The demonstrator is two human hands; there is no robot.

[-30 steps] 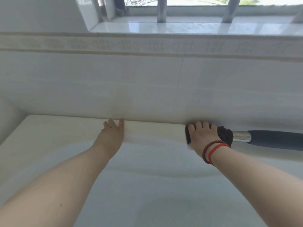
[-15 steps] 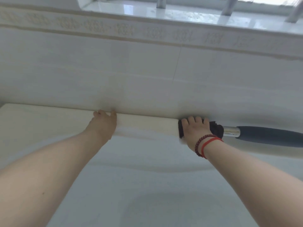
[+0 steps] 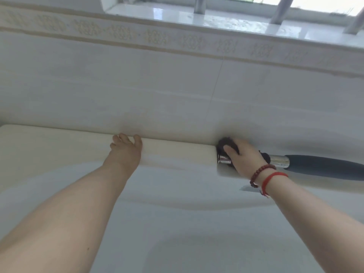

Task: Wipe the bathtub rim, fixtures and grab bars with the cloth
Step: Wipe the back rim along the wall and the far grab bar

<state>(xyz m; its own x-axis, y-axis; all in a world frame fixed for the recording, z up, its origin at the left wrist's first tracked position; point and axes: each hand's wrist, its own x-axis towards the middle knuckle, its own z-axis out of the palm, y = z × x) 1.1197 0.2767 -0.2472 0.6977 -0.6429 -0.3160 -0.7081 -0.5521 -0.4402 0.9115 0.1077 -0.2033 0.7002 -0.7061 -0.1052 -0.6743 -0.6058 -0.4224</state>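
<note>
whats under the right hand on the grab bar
A dark cloth sits bunched under the right hand, over the grab bar's chrome end. The bar section beneath the palm is covered.

pale tiled wall (image 3: 137,91), patterned border (image 3: 122,34), sunlit windowsill (image 3: 246,23)

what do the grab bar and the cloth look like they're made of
The grab bar: probably metal, given the mirror-bright chrome ends, with a matte dark grey sleeve, likely rubber or foam. The cloth: dark, fuzzy-edged fabric, possibly microfibre, bunched under the right hand.
</note>
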